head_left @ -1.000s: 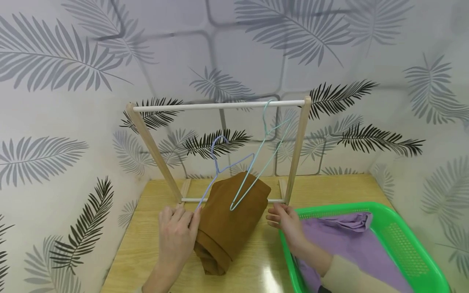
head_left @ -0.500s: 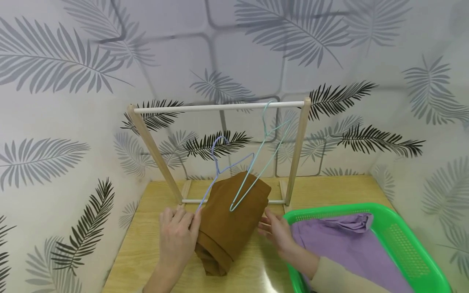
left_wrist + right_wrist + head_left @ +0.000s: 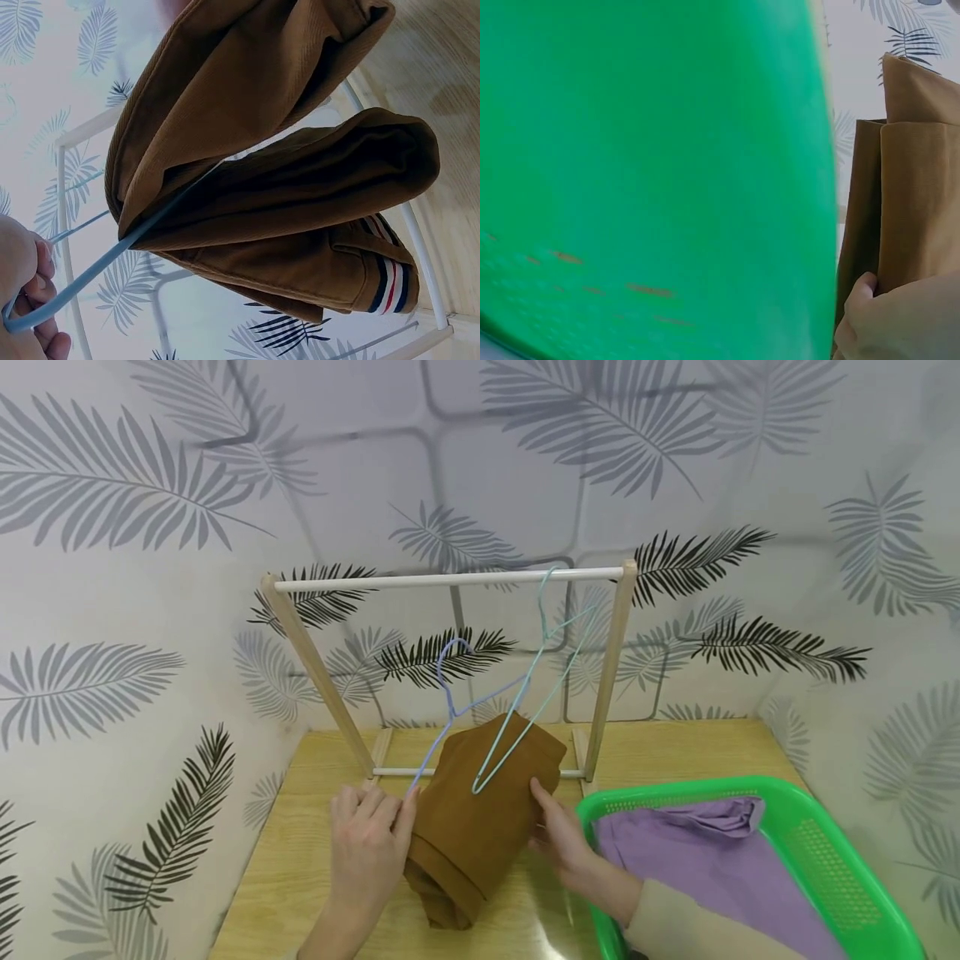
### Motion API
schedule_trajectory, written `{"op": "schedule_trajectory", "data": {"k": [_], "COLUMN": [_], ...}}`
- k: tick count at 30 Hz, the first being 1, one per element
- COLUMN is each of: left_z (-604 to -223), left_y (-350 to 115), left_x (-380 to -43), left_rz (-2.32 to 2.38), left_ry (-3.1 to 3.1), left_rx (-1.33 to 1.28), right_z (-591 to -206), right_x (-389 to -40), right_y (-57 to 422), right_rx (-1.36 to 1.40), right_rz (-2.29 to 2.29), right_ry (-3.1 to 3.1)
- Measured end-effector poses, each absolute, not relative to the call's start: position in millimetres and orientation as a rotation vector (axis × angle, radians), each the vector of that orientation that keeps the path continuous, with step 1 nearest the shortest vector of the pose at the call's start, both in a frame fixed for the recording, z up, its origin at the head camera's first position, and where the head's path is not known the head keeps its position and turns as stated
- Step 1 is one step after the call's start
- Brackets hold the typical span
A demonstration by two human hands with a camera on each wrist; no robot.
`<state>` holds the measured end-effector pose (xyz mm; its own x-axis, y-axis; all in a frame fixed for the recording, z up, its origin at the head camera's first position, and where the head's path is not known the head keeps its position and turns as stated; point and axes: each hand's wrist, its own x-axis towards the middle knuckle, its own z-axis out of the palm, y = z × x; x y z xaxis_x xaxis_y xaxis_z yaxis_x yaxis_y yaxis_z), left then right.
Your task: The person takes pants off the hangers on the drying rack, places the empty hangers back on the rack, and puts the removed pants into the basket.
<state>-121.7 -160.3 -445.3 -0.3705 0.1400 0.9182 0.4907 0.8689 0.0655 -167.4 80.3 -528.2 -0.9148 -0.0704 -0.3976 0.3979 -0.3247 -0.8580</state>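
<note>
Brown trousers (image 3: 472, 835) hang folded over the bar of a lavender-blue hanger (image 3: 452, 706), held in front of a small rack. My left hand (image 3: 371, 839) grips the hanger's left end; in the left wrist view the bar (image 3: 97, 266) runs from that hand into the fold. A navy, white and red striped band (image 3: 388, 281) shows on the trousers there. At the right edge of the cloth, my right hand (image 3: 566, 843) pinches the trousers, thumb on the front face and the other fingers mostly hidden behind. A mint hanger (image 3: 545, 635) hangs from the rack, overlapping the trousers in the head view.
The rack's white top rail (image 3: 450, 580) spans two wooden posts on the wooden table (image 3: 277, 877). To the right stands a green basket (image 3: 787, 789) holding a purple garment (image 3: 697, 860). Its green side fills much of the right wrist view. Patterned walls stand behind and beside.
My right hand has moved left from the basket's edge and taken hold of the trousers' right side. The trousers and lavender-blue hanger have shifted slightly right, with my left hand still gripping the hanger.
</note>
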Motion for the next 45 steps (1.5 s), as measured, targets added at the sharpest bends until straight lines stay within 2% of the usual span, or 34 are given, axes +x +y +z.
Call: {"op": "schedule_trajectory", "data": {"k": [24,45], "left_z": [-449,-461], "left_y": [-156,-155], "left_x": [-118,-117], "left_rz": [-0.394,-0.460], "left_ry": [-1.994,-2.046], "left_rx": [-0.453,-0.427], "right_z": [-522,-515], "right_x": [-173,-165], "right_y": [76,75], "right_rx": [0.356,0.572], "right_rz": [-2.344,-2.393], "right_ry": [1.524,1.581]}}
